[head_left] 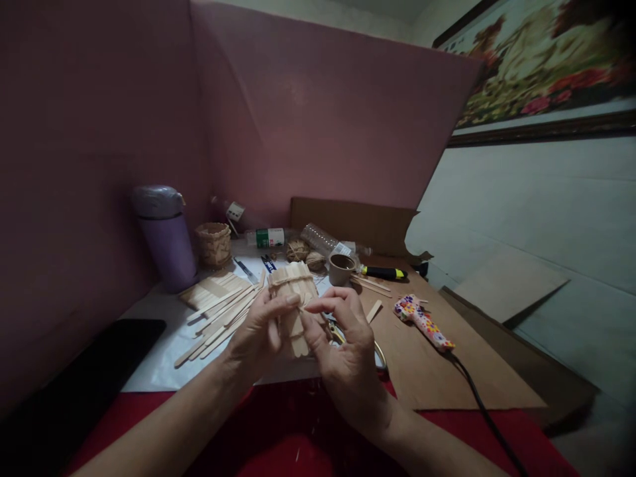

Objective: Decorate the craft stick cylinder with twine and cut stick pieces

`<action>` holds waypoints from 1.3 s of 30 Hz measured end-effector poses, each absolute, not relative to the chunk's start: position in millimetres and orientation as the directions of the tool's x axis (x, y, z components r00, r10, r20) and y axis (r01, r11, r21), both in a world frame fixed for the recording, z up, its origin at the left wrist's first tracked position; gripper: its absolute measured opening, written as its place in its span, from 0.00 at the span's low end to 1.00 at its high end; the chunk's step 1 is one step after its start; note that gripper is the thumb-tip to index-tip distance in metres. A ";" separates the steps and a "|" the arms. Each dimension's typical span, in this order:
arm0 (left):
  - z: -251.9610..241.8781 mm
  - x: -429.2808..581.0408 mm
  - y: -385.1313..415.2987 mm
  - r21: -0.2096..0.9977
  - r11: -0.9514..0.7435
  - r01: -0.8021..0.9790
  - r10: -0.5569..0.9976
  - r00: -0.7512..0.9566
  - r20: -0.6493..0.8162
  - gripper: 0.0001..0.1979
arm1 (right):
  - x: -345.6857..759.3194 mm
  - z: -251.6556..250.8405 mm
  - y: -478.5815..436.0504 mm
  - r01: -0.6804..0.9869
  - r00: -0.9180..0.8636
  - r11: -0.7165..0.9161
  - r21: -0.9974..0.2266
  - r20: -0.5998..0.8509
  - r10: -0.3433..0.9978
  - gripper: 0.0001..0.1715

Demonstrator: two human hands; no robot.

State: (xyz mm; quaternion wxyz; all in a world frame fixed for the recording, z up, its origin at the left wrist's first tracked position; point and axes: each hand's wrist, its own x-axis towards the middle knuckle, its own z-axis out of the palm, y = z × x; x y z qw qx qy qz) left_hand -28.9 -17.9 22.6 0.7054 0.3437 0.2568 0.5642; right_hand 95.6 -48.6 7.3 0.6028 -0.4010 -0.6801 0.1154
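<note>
Between my hands is a small pot point(293, 277) covered with upright wooden craft sticks, with a twisted cord around its upper part. My left hand point(261, 324) grips it from the left, thumb across its front. At its front right, my right hand point(345, 338) has thumb and forefinger pinched close to the surface; whatever lies between those fingertips is too small to make out. Scissors point(338, 332) lie partly hidden behind my right hand. Loose craft sticks point(226, 324) are spread to the left of the pot.
A patterned glue gun point(422, 321) with a black cord lies on cardboard point(477, 371) at right. Behind stand a brown cup point(342, 270), twine balls point(297, 250), plastic bottles point(318, 237), a woven-looking pot point(213, 244) and a purple tumbler point(166, 245). A black-and-yellow cutter point(382, 272) lies beside the cup.
</note>
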 end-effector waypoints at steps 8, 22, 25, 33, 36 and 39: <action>17.4 -28.9 -18.7 0.787 0.053 -0.615 0.972 0.213 0.101 0.22 | 95.4 6.0 -47.8 0.441 0.068 0.649 -0.620 0.744 0.665 0.03; 17.9 -26.0 -20.3 0.747 0.019 -0.664 0.986 0.136 0.097 0.17 | 93.5 6.0 -51.7 0.371 0.092 0.636 -0.677 0.708 0.700 0.04; 18.2 -25.4 -20.5 0.740 0.022 -0.672 0.988 0.127 0.086 0.18 | 92.9 7.6 -51.7 0.380 0.097 0.643 -0.665 0.720 0.687 0.04; 22.4 -25.9 -21.9 0.727 0.030 -0.686 0.992 0.107 0.060 0.17 | 95.3 8.8 -51.9 0.391 0.085 0.643 -0.658 0.722 0.687 0.06; 24.0 -27.2 -22.7 0.735 0.031 -0.678 0.993 0.102 0.053 0.13 | 96.5 11.3 -52.7 0.355 0.062 0.643 -0.679 0.703 0.708 0.06; 24.2 -27.9 -22.7 0.732 0.041 -0.681 0.992 0.112 0.049 0.14 | 98.3 14.8 -50.7 0.282 0.070 0.607 -0.743 0.646 0.760 0.05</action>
